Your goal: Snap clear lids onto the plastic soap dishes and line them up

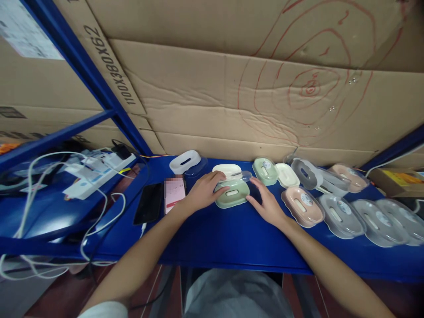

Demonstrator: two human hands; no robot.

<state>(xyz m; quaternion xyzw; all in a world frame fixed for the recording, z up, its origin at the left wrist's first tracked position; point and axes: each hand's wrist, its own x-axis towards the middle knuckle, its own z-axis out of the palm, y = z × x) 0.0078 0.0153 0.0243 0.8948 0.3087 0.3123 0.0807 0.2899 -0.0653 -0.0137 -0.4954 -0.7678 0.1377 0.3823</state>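
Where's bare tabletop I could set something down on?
The widest bare patch of the blue table lies between the left forearm and right forearm, from the green dish to the front edge. A narrower strip lies beyond the right forearm, before the grey boxes. Crowded: the right side's box rows, and the left, around phone and cables.

Green dish between hands: smooth plastic, soft sheen. Pink lidded dish: plastic, clear glossy lid. Worktop: smooth blue, slightly glossy. Backing panel: matt brown cardboard, creased. Black phone: glassy, smooth face. Power strip: white plastic. Sleeve: pale cloth.
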